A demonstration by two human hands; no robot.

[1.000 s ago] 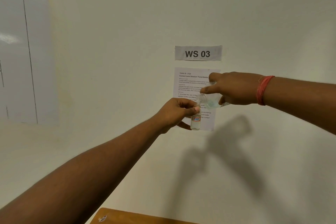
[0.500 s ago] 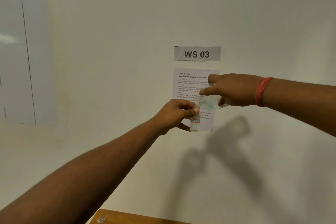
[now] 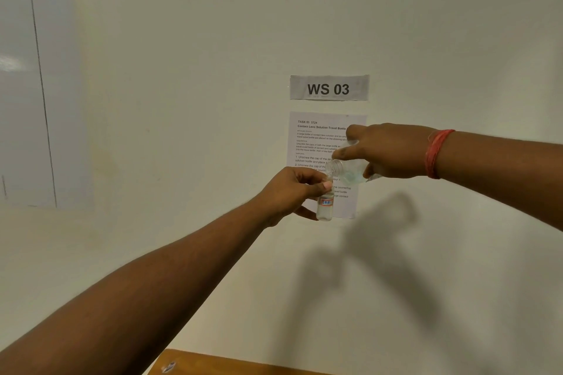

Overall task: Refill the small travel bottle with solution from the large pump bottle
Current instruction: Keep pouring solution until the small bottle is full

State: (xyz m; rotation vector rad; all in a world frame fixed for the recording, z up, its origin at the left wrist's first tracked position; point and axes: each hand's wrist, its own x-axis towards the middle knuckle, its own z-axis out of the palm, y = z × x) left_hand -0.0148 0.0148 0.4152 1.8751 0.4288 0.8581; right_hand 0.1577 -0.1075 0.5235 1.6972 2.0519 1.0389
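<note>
My left hand (image 3: 292, 192) holds the small clear travel bottle (image 3: 324, 207) upright in front of the wall; it has a small red-and-blue label and clear liquid in its lower part. My right hand (image 3: 387, 151) grips the larger clear bottle (image 3: 347, 172), tipped on its side. That bottle's open threaded neck points left and sits right above the small bottle's mouth. Pale liquid lies in the tipped bottle's body. Fingers hide most of both bottles. A red thread band circles my right wrist.
A "WS 03" sign (image 3: 329, 88) and a printed task sheet (image 3: 316, 137) hang on the white wall behind my hands. A wooden table edge (image 3: 213, 364) shows at the bottom. A glossy white panel (image 3: 24, 85) is at the left.
Both hands and bottles hold almost the same pose; the view has shifted only slightly.
</note>
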